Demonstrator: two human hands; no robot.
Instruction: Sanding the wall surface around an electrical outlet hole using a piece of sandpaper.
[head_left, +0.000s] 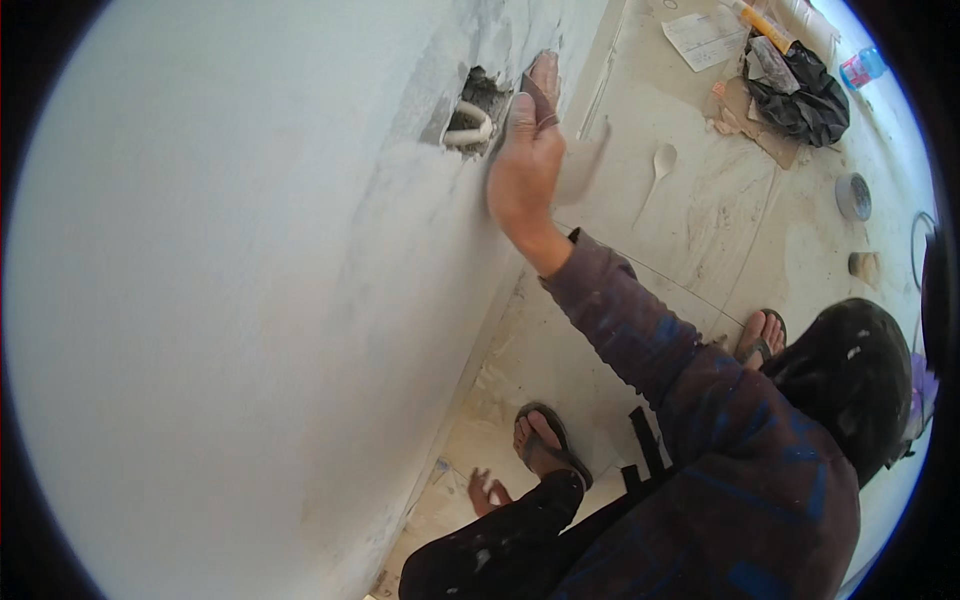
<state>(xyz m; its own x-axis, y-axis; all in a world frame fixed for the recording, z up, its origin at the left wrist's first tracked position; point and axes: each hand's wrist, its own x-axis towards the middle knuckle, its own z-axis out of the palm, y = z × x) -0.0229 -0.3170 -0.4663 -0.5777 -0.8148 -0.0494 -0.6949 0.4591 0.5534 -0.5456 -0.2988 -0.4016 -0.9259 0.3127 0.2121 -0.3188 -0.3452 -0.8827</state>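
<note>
My right hand (529, 157) presses a folded piece of brown sandpaper (538, 101) against the pale wall (262, 285). Its thumb lies along the near side of the sheet. Just left of the fingers, a rough-edged hole (480, 90) opens in the plaster, with a bent white conduit (471, 124) looping inside. Grey patches of filler surround the opening. Low by the wall, beyond my bent left knee, is my left hand (489, 493), slightly blurred, fingers apart and nothing visible in it.
On the dusty tiled floor (675, 247) lie a white plastic spoon (661, 169), a tape roll (853, 196) and a short cylinder (865, 266). Farther off are a black plastic bag (814, 97), a yellow tube (765, 28), a paper sheet (703, 41) and a plastic bottle (862, 69).
</note>
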